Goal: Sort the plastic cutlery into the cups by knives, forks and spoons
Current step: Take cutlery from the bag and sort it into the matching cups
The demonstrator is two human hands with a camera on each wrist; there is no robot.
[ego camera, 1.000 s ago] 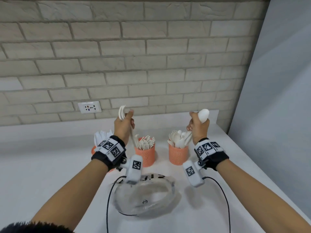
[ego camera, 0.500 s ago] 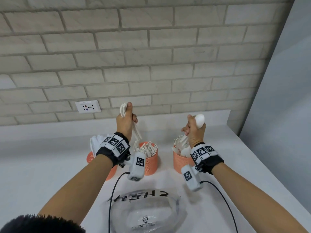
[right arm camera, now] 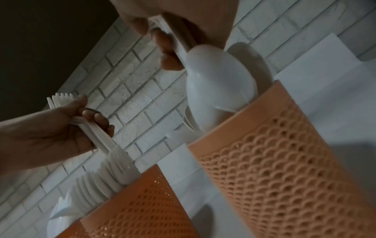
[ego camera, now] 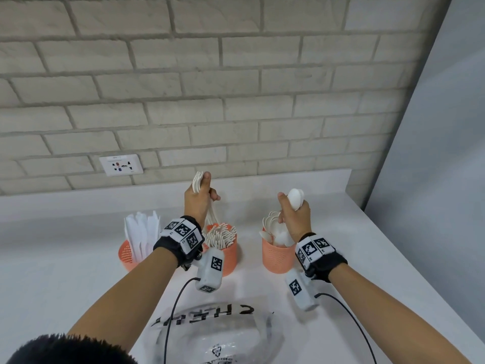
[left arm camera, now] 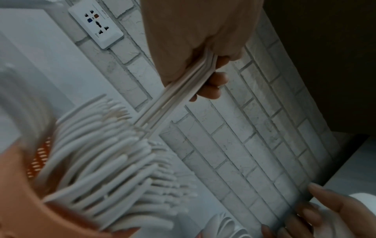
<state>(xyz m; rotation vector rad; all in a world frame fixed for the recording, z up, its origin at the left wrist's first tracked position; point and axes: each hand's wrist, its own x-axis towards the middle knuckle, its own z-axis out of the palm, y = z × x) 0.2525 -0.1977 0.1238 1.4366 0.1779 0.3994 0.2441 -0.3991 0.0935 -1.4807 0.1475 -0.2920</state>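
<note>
My left hand (ego camera: 200, 198) is curled round a small bundle of forks (left arm camera: 179, 90), tines up beside my thumb, handles angling down to just over the middle cup (ego camera: 231, 256), which is packed with more forks (ego camera: 220, 233) directly below that hand. My right hand (ego camera: 294, 216) is closed round a bundle of spoons (ego camera: 295, 198), one bowl showing above my fist, while from the right wrist view a large spoon bowl (right arm camera: 221, 80) hangs under my fingers (right arm camera: 167, 48) at the rim of the right cup (ego camera: 278, 256), already full of spoons. Whether the held spoons touch those in the cup I cannot tell. Left of my left hand, partly behind the wrist, stands a third orange cup (ego camera: 126, 254) holding knives (ego camera: 143, 232). All three cups sit in a row on the white bench (ego camera: 65, 258). Nearer to me than both hands lies a clear plastic bag (ego camera: 217, 334) with dark lettering, and black cables (ego camera: 351, 319) run from my wrist units across it. Beyond my hands is a brick wall with a socket (ego camera: 121, 165).
</note>
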